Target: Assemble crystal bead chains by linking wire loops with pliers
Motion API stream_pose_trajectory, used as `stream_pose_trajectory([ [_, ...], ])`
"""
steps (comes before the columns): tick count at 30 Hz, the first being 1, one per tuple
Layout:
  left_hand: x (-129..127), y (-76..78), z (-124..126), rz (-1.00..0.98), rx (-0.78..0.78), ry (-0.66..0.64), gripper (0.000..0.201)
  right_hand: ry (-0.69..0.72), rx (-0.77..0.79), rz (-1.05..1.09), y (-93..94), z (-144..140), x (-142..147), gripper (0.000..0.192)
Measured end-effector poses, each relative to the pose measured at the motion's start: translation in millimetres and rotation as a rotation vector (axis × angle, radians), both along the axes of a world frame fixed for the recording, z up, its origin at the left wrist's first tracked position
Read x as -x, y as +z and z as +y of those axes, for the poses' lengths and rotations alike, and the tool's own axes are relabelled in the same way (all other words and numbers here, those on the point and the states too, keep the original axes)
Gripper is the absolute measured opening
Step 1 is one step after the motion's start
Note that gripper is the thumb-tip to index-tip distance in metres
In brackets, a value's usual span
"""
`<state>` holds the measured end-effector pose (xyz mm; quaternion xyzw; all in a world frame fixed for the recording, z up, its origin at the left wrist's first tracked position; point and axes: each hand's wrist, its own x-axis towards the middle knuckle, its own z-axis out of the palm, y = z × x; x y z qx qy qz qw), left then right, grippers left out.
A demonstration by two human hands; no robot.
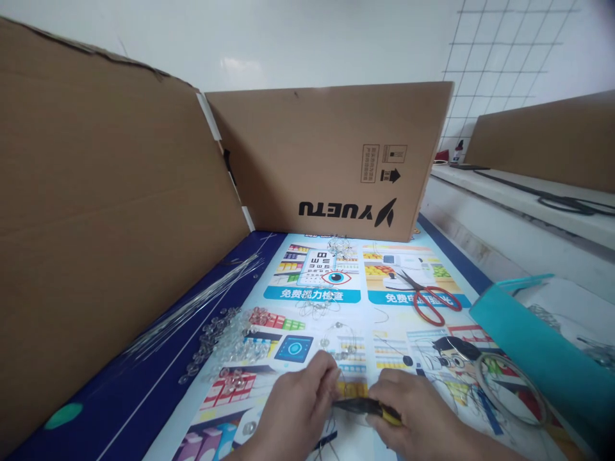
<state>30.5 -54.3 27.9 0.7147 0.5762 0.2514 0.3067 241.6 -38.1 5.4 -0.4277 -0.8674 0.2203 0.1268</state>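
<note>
Both my hands meet at the bottom centre over a printed poster [413, 301] that covers the table. My right hand [413, 410] grips small pliers [368, 406] with black jaws and a yellow handle. My left hand [300, 406] pinches thin wire at the plier tips; what exactly lies between the fingers is too small to tell. A heap of clear glass beads [225, 339] lies to the left of my left hand. Small beaded wire pieces [339, 339] rest just beyond my fingers.
Red-handled scissors [430, 298] lie at the right middle. A bundle of straight wires [192, 307] lies along the left cardboard wall [96, 224]. A YUETU carton [331, 166] stands at the back. A teal box [533, 346] and a coil of clear line [512, 384] sit at right.
</note>
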Motion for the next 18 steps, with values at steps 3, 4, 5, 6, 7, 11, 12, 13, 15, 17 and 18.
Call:
stream_pose_trajectory([
  [3, 6.7, 1.0, 7.8, -0.214, 0.071, 0.076, 0.024, 0.024, -0.096, 0.158, -5.5, 1.4, -2.7, 0.007],
  [4, 8.2, 0.2, 10.0, -0.273, 0.106, 0.087, 0.025, 0.031, -0.105, 0.227, -6.6, 2.7, -3.8, 0.008],
  [5, 9.0, -1.1, 11.7, -0.318, 0.137, 0.091, 0.025, 0.025, -0.104, 0.291, -7.3, 4.3, -5.0, 0.008],
  [6, 8.9, -2.7, 12.8, -0.348, 0.161, 0.086, 0.025, 0.007, -0.094, 0.343, -7.9, 6.0, -6.0, 0.008],
  [7, 8.1, -4.6, 13.3, -0.362, 0.175, 0.072, 0.025, -0.018, -0.08, 0.38, -8.3, 7.7, -6.8, 0.006],
  [11, -1.0, -12.0, 10.7, -0.318, 0.171, 0.012, 0.021, -0.099, 0.0, 0.399, -9.5, 11.3, -7.3, 0.004],
  [12, -3.9, -13.8, 9.3, -0.304, 0.179, 0.002, 0.02, -0.1, 0.012, 0.392, -9.6, 11.4, -6.8, 0.004],
  [13, -6.6, -15.5, 7.9, -0.288, 0.19, -0.008, 0.019, -0.098, 0.019, 0.385, -9.6, 11.4, -6.2, 0.004],
  [15, -11.2, -18.2, 5.0, -0.236, 0.206, -0.036, 0.019, -0.093, 0.021, 0.374, -9.2, 11.2, -5.0, 0.003],
  [17, -13.4, -18.5, 2.5, -0.159, 0.193, -0.092, 0.019, -0.093, 0.018, 0.366, -8.6, 11.3, -4.2, 0.002],
  [18, -13.2, -17.1, 1.6, -0.118, 0.178, -0.128, 0.019, -0.095, 0.017, 0.365, -8.2, 11.3, -4.1, 0.003],
])
